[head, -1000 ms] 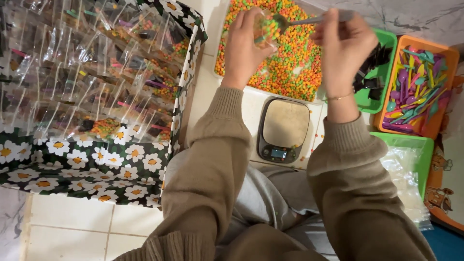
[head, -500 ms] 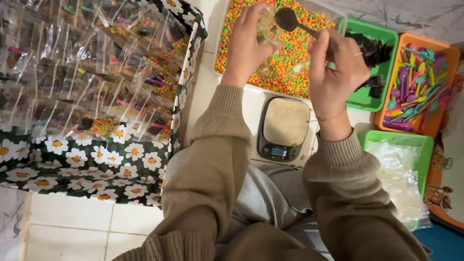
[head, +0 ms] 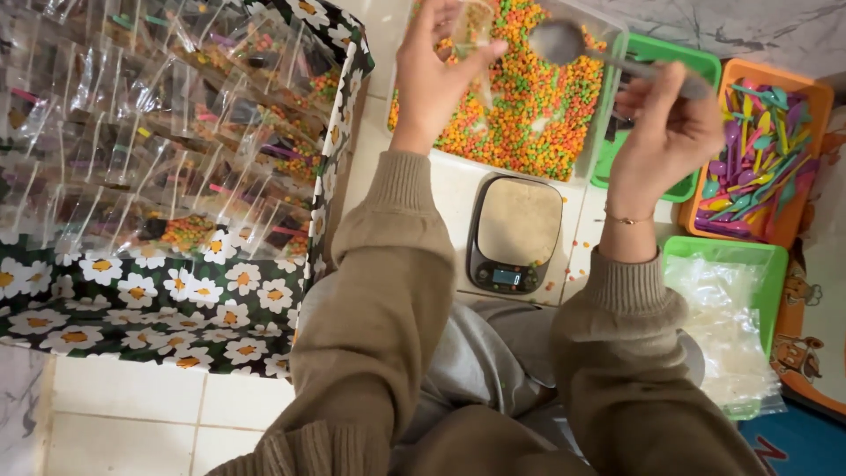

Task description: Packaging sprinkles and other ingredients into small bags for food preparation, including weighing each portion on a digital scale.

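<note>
The floor is crowded: a daisy-patterned fabric box [head: 176, 300] blocks its left side, green plastic baskets [head: 767, 264] its right; bare white tile [head: 441, 189] stays open beside the grey digital scale [head: 515, 231].

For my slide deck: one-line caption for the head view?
Left hand holds a small clear bag, right hand a metal spoon, above colourful candy and a scale.

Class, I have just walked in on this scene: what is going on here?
A person sits over a tray of small colourful candies. The left hand holds a small clear bag above the tray, and the right hand holds a metal spoon beside it. A kitchen scale sits bare below.
</note>
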